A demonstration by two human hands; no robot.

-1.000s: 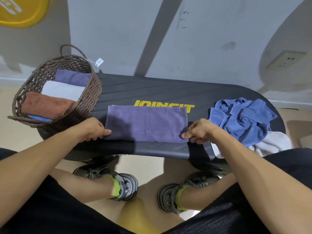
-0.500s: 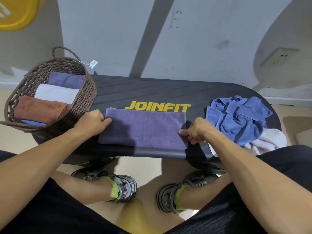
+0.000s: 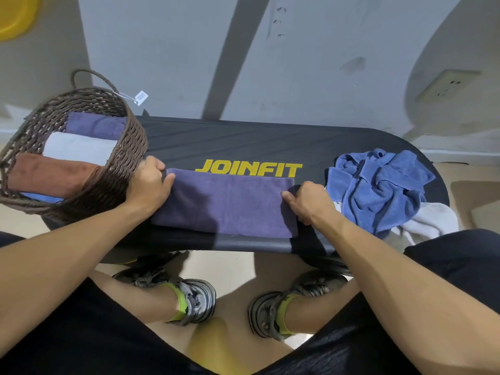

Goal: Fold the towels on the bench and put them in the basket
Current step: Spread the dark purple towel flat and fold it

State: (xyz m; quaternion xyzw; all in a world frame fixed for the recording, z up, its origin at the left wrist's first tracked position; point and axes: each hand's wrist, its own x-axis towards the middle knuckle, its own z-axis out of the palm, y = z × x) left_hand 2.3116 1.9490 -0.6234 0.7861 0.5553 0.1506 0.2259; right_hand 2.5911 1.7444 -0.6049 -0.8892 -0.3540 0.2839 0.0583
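Where things hid: the basket (image 3: 116, 169) ran off the frame's left edge, and a white towel (image 3: 433, 221) lay half under the blue towel (image 3: 378, 185).
Room: the purple towel (image 3: 230, 204) lay flat mid-bench (image 3: 243, 142), its near edge close to the bench's front.
Grip: left hand (image 3: 148, 188) pinched the towel's end nearest the basket; right hand (image 3: 311, 204) pinched the far end.

Both hands (image 3: 311, 203) on purple towel (image 3: 230, 205)

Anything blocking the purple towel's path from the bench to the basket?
Nothing visible. Purple towel lies right beside the basket; only the left hand gripping its end sits between. Right hand holds the other end.
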